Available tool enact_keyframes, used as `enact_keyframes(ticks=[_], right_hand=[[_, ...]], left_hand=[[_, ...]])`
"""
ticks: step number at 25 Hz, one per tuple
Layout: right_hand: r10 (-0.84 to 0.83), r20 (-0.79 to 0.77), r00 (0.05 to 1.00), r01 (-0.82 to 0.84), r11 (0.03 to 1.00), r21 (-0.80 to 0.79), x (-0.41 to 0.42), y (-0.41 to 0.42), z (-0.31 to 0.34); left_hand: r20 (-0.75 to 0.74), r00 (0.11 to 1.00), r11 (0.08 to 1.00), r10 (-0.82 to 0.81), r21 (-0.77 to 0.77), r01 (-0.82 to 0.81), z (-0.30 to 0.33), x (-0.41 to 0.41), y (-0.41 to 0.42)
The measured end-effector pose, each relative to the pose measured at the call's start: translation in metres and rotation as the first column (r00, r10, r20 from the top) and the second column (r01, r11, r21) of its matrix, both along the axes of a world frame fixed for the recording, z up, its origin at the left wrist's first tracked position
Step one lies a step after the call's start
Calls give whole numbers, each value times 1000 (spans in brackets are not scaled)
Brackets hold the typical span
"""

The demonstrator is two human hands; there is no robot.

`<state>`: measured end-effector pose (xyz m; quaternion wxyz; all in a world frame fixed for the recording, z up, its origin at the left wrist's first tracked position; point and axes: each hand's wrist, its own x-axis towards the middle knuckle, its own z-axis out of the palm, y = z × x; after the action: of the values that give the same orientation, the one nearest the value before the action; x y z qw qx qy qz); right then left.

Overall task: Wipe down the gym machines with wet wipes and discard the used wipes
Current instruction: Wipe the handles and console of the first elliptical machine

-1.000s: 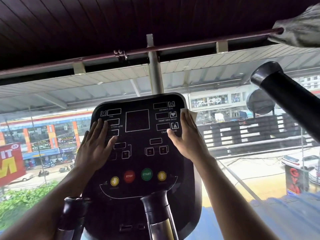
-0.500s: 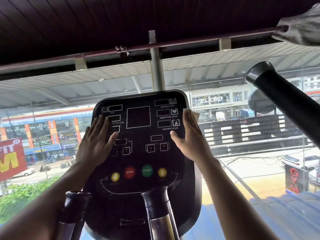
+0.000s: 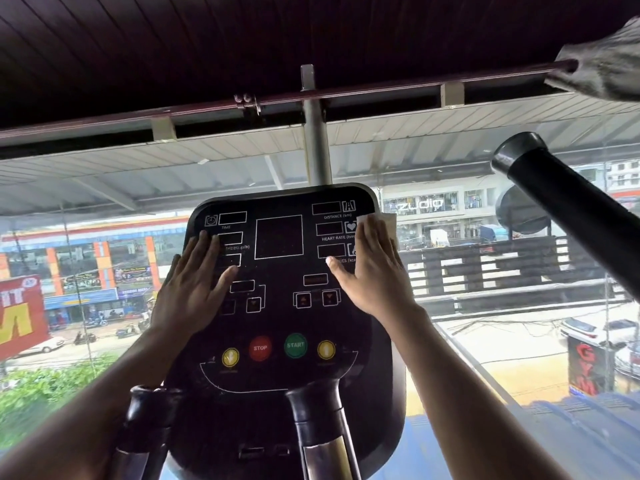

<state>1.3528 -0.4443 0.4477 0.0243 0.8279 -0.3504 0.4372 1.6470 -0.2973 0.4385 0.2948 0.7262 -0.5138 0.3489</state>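
Observation:
A black machine console (image 3: 280,306) with display boxes and coloured buttons fills the middle of the head view. My right hand (image 3: 372,271) lies flat on its right side, fingers straight, pressing a white wet wipe (image 3: 384,221) whose top edge pokes out beyond the fingertips at the console's right rim. My left hand (image 3: 192,285) rests flat on the console's left side, fingers straight and spread, holding nothing.
A black handlebar (image 3: 568,199) slants in from the right at head height. Two more grips, one (image 3: 147,420) at the lower left and one (image 3: 318,431) at the lower centre, rise below the console. A grey post (image 3: 315,133) stands behind it, with window glass and a street beyond. A grey cloth (image 3: 602,67) hangs at the top right.
My right hand has slid the wipe slightly upward along the console's right side. My left hand has stayed flat on the left side.

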Motion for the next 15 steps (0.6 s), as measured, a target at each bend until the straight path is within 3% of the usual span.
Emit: enact_keyframes(ticks=[3,7,11,13,15], right_hand=[[-130,-57,990,123,987,-106,5,2,-7],[-73,-71,995,69,996,-65,28,-14,46],[2,-127,992,-20,990,-140,47,-16,44],[39,-51,998,-51,964,-259,47,-16,31],[-14,24,1000,20,964,-267,45,-20,31]], left_hand=[[0,1000,1000,7,7,-7,0,-1,0],[8,1000,1000,13,6,-13,0,0,-1],[3,1000,1000,17,-2,-16,1,-3,-1],[6,1000,1000,19,-3,-19,1,-2,-1],[10,1000,1000,20,-2,-20,1,-2,-1]])
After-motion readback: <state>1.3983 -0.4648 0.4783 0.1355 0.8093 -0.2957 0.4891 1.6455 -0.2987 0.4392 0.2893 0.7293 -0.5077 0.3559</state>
